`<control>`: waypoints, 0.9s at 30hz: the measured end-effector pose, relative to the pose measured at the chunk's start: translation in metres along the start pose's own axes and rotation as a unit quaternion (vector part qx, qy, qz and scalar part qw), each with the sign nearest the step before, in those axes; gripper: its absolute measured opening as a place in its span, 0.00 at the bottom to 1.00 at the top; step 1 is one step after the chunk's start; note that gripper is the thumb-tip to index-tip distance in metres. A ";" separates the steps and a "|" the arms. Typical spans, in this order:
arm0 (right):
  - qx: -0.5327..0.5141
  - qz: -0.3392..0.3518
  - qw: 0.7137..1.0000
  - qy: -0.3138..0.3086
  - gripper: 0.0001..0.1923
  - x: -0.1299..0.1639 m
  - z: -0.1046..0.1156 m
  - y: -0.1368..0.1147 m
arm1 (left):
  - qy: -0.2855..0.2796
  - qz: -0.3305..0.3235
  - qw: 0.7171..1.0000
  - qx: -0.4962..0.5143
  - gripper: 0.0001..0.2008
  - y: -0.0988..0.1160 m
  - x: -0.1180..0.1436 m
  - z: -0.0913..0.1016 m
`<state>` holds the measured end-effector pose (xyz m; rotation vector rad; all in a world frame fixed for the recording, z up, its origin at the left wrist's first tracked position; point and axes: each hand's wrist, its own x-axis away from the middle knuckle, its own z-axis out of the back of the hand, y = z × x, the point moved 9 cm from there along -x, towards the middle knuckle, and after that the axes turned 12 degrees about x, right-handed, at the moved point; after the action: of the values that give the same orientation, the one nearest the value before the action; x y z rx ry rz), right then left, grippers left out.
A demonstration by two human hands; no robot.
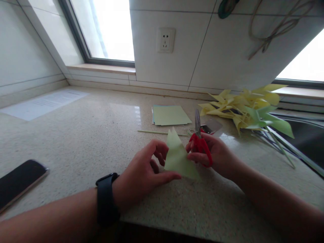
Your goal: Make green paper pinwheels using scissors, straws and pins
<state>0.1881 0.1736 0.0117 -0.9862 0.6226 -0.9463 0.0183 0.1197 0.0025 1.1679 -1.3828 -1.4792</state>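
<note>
My left hand [145, 170] pinches the lower edge of a light green folded paper triangle [178, 157], held upright just above the counter. My right hand [215, 153] grips red-handled scissors [199, 141], blades pointing up and away, and its fingers also touch the right edge of the paper. A black watch sits on my left wrist. The scissor blades look closed and are not on the paper.
A stack of green paper sheets [170, 114] lies behind, with a thin stick [157, 132] in front of it. Yellow and green paper pinwheels [249, 108] pile at the right beside a dark sink [307, 138]. A phone [17, 182] lies at left, a printed sheet [43, 103] far left.
</note>
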 end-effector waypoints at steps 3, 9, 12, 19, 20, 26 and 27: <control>0.012 0.003 1.000 0.024 0.19 0.000 0.003 -0.002 | 0.020 -0.004 0.999 -0.047 0.24 0.002 0.000 0.004; 0.016 -0.020 0.999 0.038 0.19 0.000 0.000 0.000 | 0.025 -0.057 0.994 -0.087 0.22 0.010 0.000 0.005; 0.000 -0.027 0.999 0.047 0.19 -0.001 0.000 0.004 | 0.049 -0.118 0.981 -0.149 0.20 0.021 0.002 0.007; 0.000 -0.016 0.999 0.030 0.17 0.001 -0.003 0.000 | 0.061 -0.201 0.951 -0.228 0.21 0.038 0.008 0.005; 0.003 -0.014 1.000 0.025 0.17 0.002 -0.004 -0.001 | 0.048 -0.202 0.952 -0.226 0.21 0.039 0.008 0.003; 0.020 -0.003 1.000 0.020 0.16 0.002 -0.002 -0.006 | 0.005 -0.152 0.967 -0.203 0.24 0.033 0.005 -0.001; 0.019 -0.003 1.000 0.018 0.16 0.002 -0.002 -0.006 | -0.004 -0.144 0.971 -0.192 0.24 0.032 0.004 -0.002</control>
<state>0.1852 0.1691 0.0165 -0.9400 0.6301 -0.9798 0.0177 0.1124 0.0339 1.1417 -0.8988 -1.8566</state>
